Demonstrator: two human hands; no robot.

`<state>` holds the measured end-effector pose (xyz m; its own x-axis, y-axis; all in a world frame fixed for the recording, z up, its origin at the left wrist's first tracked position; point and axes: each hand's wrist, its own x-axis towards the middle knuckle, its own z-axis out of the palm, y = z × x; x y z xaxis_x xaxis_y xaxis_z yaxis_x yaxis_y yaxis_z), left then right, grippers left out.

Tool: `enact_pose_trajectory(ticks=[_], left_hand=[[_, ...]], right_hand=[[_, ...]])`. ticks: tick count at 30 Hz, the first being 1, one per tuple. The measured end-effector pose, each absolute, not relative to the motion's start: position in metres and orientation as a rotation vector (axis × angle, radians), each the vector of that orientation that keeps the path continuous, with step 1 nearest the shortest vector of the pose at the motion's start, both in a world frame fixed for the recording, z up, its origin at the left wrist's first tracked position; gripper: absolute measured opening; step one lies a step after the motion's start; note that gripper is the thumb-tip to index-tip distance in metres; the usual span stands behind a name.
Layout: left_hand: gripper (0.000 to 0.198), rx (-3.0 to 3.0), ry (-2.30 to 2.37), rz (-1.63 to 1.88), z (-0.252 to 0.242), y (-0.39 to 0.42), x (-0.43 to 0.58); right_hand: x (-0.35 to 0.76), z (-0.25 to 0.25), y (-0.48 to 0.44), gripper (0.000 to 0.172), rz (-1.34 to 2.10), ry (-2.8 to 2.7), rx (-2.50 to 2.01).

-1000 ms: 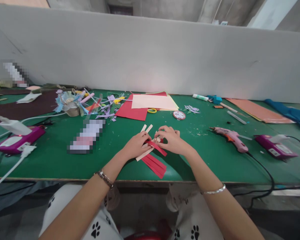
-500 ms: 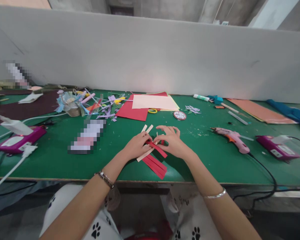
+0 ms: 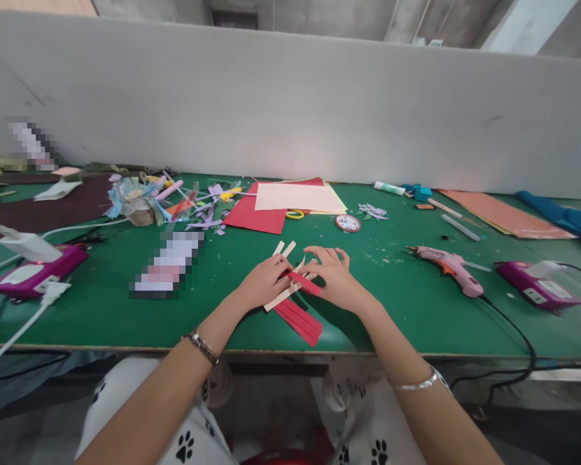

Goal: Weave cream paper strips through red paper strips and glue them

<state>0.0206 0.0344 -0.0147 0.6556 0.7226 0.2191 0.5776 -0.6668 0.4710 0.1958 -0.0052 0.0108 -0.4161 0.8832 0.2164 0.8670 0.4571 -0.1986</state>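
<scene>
Red and cream paper strips cross each other between my two hands, just above the green table. My left hand (image 3: 266, 279) is closed, its fingertips pinching the crossed strips. A short red paper strip (image 3: 306, 283) runs from there toward my right hand (image 3: 336, 276). Its thumb and forefinger pinch at the strips, with the other fingers bent and spread above. One cream paper strip (image 3: 277, 299) slants below my left fingers, and two cream ends stick out past the fingertips. Several red paper strips (image 3: 300, 323) lie fanned on the table under my hands. My fingers hide the crossing itself.
Red paper (image 3: 256, 216) and a pale sheet (image 3: 290, 197) lie at the back, near a round dial (image 3: 348, 223). A pink glue gun (image 3: 448, 266) and a purple power strip (image 3: 537, 284) are right. Paper scraps (image 3: 213, 210) and another purple power strip (image 3: 39, 271) lie left.
My right hand has shifted slightly, and its thumb and forefinger have come closer together. The short red strip now lies flatter, its end nearer my right hand. My left hand stays almost in place.
</scene>
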Motion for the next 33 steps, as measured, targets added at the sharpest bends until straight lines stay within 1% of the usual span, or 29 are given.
enact_pose_trajectory(ticks=[4, 8, 11, 12, 15, 19, 22, 25, 28, 30, 33], left_hand=[[0.018, 2.528, 1.027, 0.55, -0.014, 0.034, 0.021], [0.02, 2.538, 1.015, 0.55, -0.013, 0.034, 0.021], [0.02, 2.539, 1.011, 0.555, -0.013, 0.034, 0.021], [0.019, 2.537, 1.014, 0.557, -0.014, 0.034, 0.021], [0.019, 2.531, 1.028, 0.56, -0.015, 0.034, 0.021], [0.014, 2.528, 1.038, 0.57, -0.016, 0.034, 0.021], [0.012, 2.528, 1.038, 0.571, -0.017, 0.034, 0.02], [0.014, 2.53, 1.029, 0.566, -0.016, 0.035, 0.02], [0.021, 2.535, 1.022, 0.563, -0.015, 0.035, 0.021], [0.023, 2.538, 1.021, 0.565, -0.014, 0.034, 0.021], [0.02, 2.54, 1.022, 0.57, -0.015, 0.034, 0.02]], right_hand=[[0.196, 0.014, -0.007, 0.009, 0.097, -2.427, -1.515], [0.198, 0.016, -0.009, 0.008, 0.135, -2.432, -1.54], [0.199, 0.014, -0.009, 0.018, 0.124, -2.438, -1.522], [0.199, 0.013, -0.009, 0.018, 0.114, -2.442, -1.516], [0.199, 0.008, -0.008, 0.012, 0.076, -2.453, -1.52], [0.198, 0.005, -0.007, 0.015, 0.059, -2.444, -1.557], [0.197, 0.005, -0.006, 0.012, 0.063, -2.409, -1.582], [0.196, 0.005, -0.006, 0.009, 0.074, -2.404, -1.575], [0.197, 0.005, -0.007, 0.004, 0.109, -2.414, -1.552], [0.197, 0.005, -0.008, 0.01, 0.135, -2.403, -1.55], [0.198, 0.005, -0.01, 0.015, 0.182, -2.404, -1.549]])
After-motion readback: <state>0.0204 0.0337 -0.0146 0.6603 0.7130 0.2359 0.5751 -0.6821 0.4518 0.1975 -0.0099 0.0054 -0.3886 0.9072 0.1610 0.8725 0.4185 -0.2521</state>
